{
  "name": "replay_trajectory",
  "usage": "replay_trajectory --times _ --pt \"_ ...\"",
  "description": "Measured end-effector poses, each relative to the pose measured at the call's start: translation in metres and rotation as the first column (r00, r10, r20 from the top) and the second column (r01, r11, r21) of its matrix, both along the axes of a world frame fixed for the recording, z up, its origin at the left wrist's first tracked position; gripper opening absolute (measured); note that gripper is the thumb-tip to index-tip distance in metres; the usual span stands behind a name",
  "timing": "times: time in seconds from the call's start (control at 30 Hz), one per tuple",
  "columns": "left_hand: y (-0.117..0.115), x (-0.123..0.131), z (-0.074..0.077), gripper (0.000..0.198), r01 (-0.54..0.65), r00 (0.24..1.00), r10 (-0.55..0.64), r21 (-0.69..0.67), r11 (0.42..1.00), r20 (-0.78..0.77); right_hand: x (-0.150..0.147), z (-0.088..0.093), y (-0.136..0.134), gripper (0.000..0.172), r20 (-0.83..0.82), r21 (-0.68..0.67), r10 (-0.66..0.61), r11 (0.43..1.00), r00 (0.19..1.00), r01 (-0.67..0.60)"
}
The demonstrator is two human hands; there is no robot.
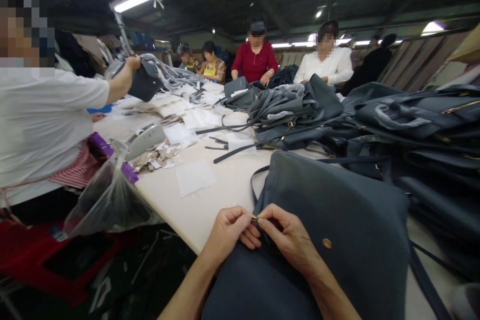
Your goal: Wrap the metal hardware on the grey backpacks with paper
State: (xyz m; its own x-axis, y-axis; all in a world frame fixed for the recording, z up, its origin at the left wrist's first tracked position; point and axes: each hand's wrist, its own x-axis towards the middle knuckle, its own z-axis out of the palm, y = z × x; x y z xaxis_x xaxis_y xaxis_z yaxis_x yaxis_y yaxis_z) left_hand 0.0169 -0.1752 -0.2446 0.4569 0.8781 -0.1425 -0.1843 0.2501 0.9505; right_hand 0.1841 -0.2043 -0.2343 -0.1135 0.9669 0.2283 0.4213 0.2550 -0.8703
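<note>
- Tabletop (232, 185): pale, ran away from you under everything, w/ its edge slanting along your L.
- Bag heap (423, 115): dark bags piled on tabletop, ahead & to your R, straps and gold-colored zips showing.
- Co-worker in white tee (48, 120): at far L, holding up a dark piece (144, 82) w/ one hand.
- Person in red top (253, 62) & person in white shirt (325, 66): both across from you, behind the bags.
- Your dark bag (345, 200): right in front of you, partly on tabletop, near part hanging past the edge; well apart from the scraps.
- Clear plastic bag (112, 200): hung at tabletop's L side, nr the co-worker.
- L hand (234, 227): over the bag's L part; thumb & index fingers pinched a tiny metal bit, other fingers curled.
- R hand (287, 235): facing L hand, fingertips almost meeting it; thumb & index fingers closed on same bit.
- White sheet (195, 179): flat on bare tabletop, ahead-L of your hands.
- Thin strap (252, 187): looped off bag's L side, just beyond your hands.
- Cardboard scraps (155, 157): small pcs heaped farther L.
- Round gold stud (327, 243): on bag, R of your R hand.
- Metal bit (254, 218): gold-colored, btwn both hands' fingertips; exact shape you couldn't tell, mostly hidden.
</note>
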Motion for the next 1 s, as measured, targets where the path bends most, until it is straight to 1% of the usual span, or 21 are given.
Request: replay_trajectory --times 0.2,0.4,0.53,0.7,0.87,1.0 --pt "-0.0015 0.0019 -0.0027 0.046 -0.020 0.999 0.024 0.073 0.997 -0.047 -0.0005 0.0016 0.0008 0.022 -0.009 0.007 0.008 1.000 1.000 -0.008" --pt "-0.0034 0.0004 0.0032 0.048 -0.001 1.000 0.001 0.060 0.998 -0.006 -0.0007 0.0032 0.0001 0.022 -0.014 0.023 -0.007 1.000 1.000 0.007" --pt "-0.0045 0.0007 0.0048 0.046 -0.023 0.998 0.027 0.085 0.996 -0.048 0.0005 0.0012 0.0003 0.022 -0.020 0.015 0.000 1.000 1.000 0.000" --pt "-0.0042 0.0001 0.0025 0.049 -0.012 0.997 0.022 0.145 0.989 -0.068 0.0008 0.0002 0.0001 0.021 -0.023 0.016 -0.009 1.000 1.000 0.009" --pt "-0.0026 -0.0010 0.0002 0.048 0.007 0.998 0.003 0.156 0.988 -0.066 -0.0005 0.0015 -0.0006 0.021 -0.038 0.018 -0.001 1.000 0.999 0.002" --pt "-0.0027 0.0007 0.0006 0.046 -0.001 0.997 0.013 0.164 0.986 -0.070 -0.0009 0.0016 -0.0004 0.021 -0.026 0.019 -0.013 1.000 1.000 0.013"
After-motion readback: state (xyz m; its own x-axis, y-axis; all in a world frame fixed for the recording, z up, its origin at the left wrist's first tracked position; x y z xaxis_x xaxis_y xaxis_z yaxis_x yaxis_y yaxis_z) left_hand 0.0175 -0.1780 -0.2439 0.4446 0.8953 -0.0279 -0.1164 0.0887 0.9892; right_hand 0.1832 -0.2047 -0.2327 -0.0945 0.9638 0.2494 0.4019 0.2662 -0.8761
